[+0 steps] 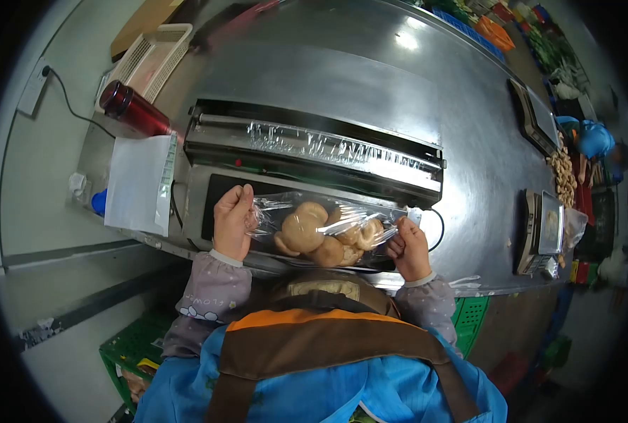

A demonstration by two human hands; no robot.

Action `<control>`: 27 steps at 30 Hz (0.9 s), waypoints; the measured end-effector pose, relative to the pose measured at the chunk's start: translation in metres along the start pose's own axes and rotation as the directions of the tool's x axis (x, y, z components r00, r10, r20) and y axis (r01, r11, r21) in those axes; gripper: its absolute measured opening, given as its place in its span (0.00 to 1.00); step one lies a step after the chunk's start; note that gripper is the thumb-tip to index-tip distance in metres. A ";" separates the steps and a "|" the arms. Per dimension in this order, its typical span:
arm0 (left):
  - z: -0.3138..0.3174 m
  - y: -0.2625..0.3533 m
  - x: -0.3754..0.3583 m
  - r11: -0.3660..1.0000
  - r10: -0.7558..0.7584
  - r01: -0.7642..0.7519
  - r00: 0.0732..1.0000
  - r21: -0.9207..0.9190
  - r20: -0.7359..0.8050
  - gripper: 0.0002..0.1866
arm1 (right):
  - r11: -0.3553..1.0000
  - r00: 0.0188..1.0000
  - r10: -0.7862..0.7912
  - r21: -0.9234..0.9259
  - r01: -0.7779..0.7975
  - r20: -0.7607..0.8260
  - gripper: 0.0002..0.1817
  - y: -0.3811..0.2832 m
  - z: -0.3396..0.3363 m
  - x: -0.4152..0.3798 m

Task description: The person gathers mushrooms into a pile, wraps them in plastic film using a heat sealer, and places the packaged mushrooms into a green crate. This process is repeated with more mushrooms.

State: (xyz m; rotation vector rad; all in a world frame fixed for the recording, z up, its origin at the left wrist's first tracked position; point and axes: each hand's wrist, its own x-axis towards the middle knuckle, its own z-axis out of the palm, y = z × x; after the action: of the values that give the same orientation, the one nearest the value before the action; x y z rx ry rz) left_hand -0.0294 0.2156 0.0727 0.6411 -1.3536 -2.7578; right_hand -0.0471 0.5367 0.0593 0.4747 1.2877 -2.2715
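Clear plastic wrap (266, 209) is stretched between my two hands, over several brown mushrooms (302, 231). My left hand (233, 222) is closed on the film's left end, thumb on top. At the opposite end, my right hand (409, 248) pinches the film's right edge. The mushrooms sit together close to my body; whatever holds them underneath is mostly hidden. Just beyond them stands a film-wrapping machine (314, 179) with a roll of clear film (307, 144) along its length. A black plate (218, 201) of the machine shows beside my left hand.
A red bottle (136, 110), a white sheet (139, 182) and a cream basket (148, 63) stand on the left of the metal table (342, 63). Two scales (539, 229) are at the right edge. Green crates (471, 321) lie below. Another person in blue (596, 139) is far right.
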 end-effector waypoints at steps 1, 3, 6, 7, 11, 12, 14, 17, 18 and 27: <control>-0.003 0.000 -0.005 0.994 0.013 -0.007 0.998 0.105 -0.062 0.16 | 1.000 1.000 0.011 -0.010 -0.011 0.008 0.14 0.004 0.003 -0.004; -0.002 0.003 -0.016 0.940 0.096 -0.019 0.972 0.340 -0.213 0.18 | 1.000 0.989 -0.030 -0.003 0.030 -0.141 0.14 0.007 0.017 -0.014; -0.013 0.007 -0.028 0.528 0.509 -0.232 0.856 0.817 -0.086 0.20 | 0.989 0.957 -0.074 -0.141 0.035 -0.282 0.11 0.005 0.025 -0.023; -0.015 0.004 -0.025 0.528 0.510 -0.229 0.856 0.818 -0.089 0.20 | 0.969 0.931 -0.119 -0.246 0.032 -0.344 0.10 0.005 0.023 -0.023; -0.023 -0.031 0.005 -0.348 0.600 -0.117 0.734 0.930 0.317 0.08 | -0.188 0.548 -0.815 -0.980 0.059 0.189 0.10 0.034 0.004 0.019; -0.014 -0.034 0.013 -0.393 0.580 -0.138 0.730 0.909 0.362 0.06 | -0.136 0.601 -0.791 -0.991 0.009 0.114 0.09 0.033 0.019 0.023; -0.004 -0.041 0.019 -0.396 0.556 -0.209 0.721 0.894 0.414 0.03 | -0.173 0.659 -0.722 -0.977 0.124 0.212 0.08 0.035 0.038 0.024; -0.004 -0.043 0.027 0.120 0.407 -0.287 0.887 0.950 0.217 0.08 | -0.241 0.481 -0.767 -0.886 0.397 0.424 0.10 0.031 0.070 0.023; -0.001 -0.051 0.022 0.543 0.246 -0.287 0.953 0.789 0.177 0.10 | -0.335 0.307 -0.781 -0.780 0.529 0.544 0.13 0.034 0.078 0.015; 0.095 0.008 -0.087 0.894 0.202 -0.431 0.629 0.121 0.750 0.19 | -0.451 0.328 0.024 -0.282 0.847 0.944 0.18 0.025 0.108 -0.053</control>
State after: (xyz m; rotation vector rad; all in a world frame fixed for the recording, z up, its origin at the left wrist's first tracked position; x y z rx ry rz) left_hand 0.0146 0.2980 0.1613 -0.7716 -1.7733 -2.5795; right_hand 0.0041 0.4446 0.1223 -1.8803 2.5316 -0.6214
